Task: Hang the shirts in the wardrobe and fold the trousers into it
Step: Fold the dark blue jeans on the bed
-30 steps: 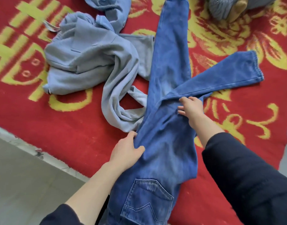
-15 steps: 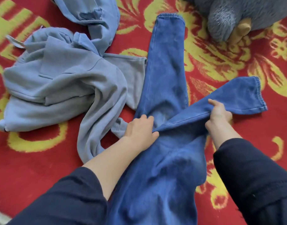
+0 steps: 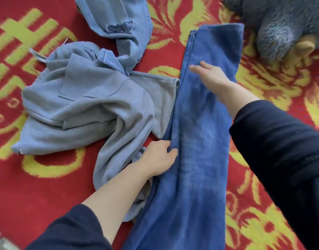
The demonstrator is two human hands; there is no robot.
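Head view: the left hand [image 3: 157,157] pinches the left edge of the blue trousers [image 3: 196,150] about halfway along, thumb on top and fingers curled onto the fold. The right hand [image 3: 213,77] lies farther off on the same cloth, fingers straight and spread flat, blurred, near the cuffs. Between and under both hands the trousers run as one long band from the near edge of the picture to the far cuffs, the legs laid one on the other.

Touching the band's left edge is a crumpled grey-blue garment [image 3: 79,109], one part of it passing under the left forearm. Beyond that lies a pale ripped denim garment [image 3: 119,22]. A grey plush toy [image 3: 281,27] sits far right, close to the cuffs. Everything rests on a red spread with yellow pattern [image 3: 38,186], which shows bare to the right of the trousers and near left.
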